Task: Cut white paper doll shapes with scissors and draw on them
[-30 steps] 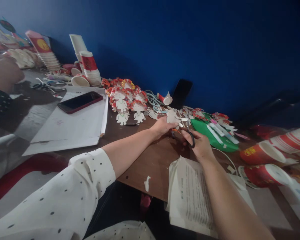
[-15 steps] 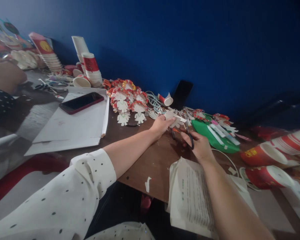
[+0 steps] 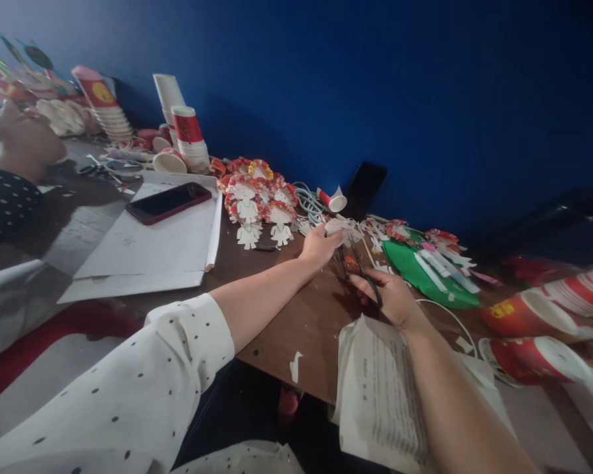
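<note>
Above the middle of the brown table (image 3: 296,329), my left hand (image 3: 321,245) pinches a white paper cutout (image 3: 337,226). My right hand (image 3: 388,296) has its fingers in the handles of dark-handled scissors (image 3: 370,286), whose blades point up and left, close to the paper. Whether the blades touch it I cannot tell. Just beyond my hands lie white paper scraps (image 3: 370,227). Several paper dolls with red frilly hair (image 3: 247,197) are clustered to the left of my left hand.
A phone (image 3: 169,203) lies on white card (image 3: 138,257) at left, with stacked paper cups (image 3: 190,135) behind. A co-worker's hand (image 3: 27,141) is at far left. On the right are a green disc (image 3: 425,273) with white pens, a paper packet (image 3: 375,388) and red cups (image 3: 528,313).
The scissors have swung left, and their blades now lean toward my left hand. The paper has turned a little in my left fingers. The whole view has shifted slightly.
</note>
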The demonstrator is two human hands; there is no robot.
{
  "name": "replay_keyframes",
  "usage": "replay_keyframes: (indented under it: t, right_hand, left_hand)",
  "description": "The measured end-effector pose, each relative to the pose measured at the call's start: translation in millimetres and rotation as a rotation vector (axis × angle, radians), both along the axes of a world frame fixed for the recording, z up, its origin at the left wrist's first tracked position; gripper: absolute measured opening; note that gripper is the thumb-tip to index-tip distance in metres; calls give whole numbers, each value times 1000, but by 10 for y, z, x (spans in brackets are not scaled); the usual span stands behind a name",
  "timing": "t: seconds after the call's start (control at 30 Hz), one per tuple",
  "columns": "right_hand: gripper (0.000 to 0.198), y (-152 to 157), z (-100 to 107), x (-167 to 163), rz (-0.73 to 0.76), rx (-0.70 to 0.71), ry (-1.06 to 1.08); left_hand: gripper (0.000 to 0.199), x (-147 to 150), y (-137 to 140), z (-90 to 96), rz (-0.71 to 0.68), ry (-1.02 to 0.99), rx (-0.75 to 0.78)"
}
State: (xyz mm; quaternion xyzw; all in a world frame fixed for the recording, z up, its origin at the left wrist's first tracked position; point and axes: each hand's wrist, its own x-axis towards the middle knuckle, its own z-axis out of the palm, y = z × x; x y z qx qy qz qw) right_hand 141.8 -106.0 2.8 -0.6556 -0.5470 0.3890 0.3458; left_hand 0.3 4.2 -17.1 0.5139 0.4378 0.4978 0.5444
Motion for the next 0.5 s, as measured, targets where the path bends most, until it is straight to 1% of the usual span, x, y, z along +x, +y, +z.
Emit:
replay_keyframes:
  t: [0.1, 0.27, 0.4, 0.5]
  right_hand:
    - [58, 5, 5, -1, -6, 1, -22]
    - [57, 20, -22, 15, -18, 31, -45]
    - [58, 34, -59, 36, -26, 42, -38]
    - [61, 26, -35, 22, -35, 61, -27]
  left_hand:
    - [26, -5, 6, -13, -23, 11, 43]
    - [28, -19, -7, 6, -12, 65, 84]
    - [28, -35, -41, 57, -23, 96, 91]
    - [26, -34, -68, 80, -44, 124, 79]
